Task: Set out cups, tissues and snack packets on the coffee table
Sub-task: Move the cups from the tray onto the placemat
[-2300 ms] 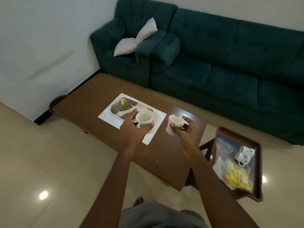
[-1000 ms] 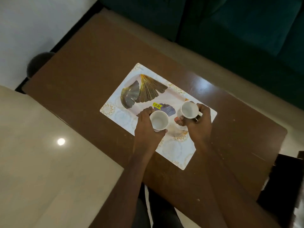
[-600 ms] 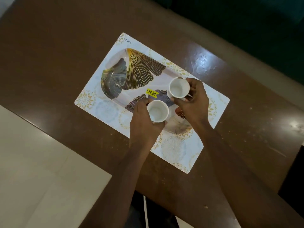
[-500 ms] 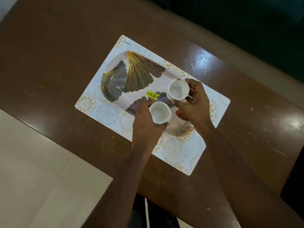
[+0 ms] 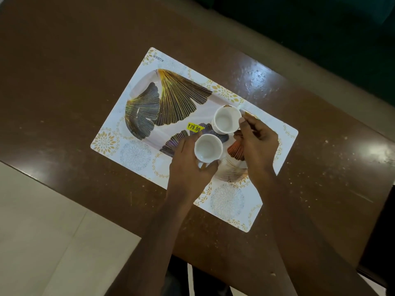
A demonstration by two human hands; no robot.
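Observation:
Two small white cups sit side by side on a white placemat (image 5: 136, 150) printed with gold and dark leaves. My left hand (image 5: 188, 167) wraps the nearer cup (image 5: 207, 147) from below and the left. My right hand (image 5: 257, 144) holds the farther cup (image 5: 226, 121) by its right side with thumb and fingers. Both cups are upright and empty, over the mat's right half. The mat lies on the brown coffee table (image 5: 64, 71). No tissues or snack packets are in view.
A yellow price sticker (image 5: 194, 127) is stuck on the mat just left of the cups. The dark green sofa (image 5: 320, 28) runs along the table's far side. Pale floor tiles (image 5: 42, 231) lie at the near left. A dark stand edge (image 5: 380, 242) shows at the right.
I have leaned in over the table, so the mat fills more of the view. Both hands brought the cups onto the mat's right half; over the last half second they barely shifted.

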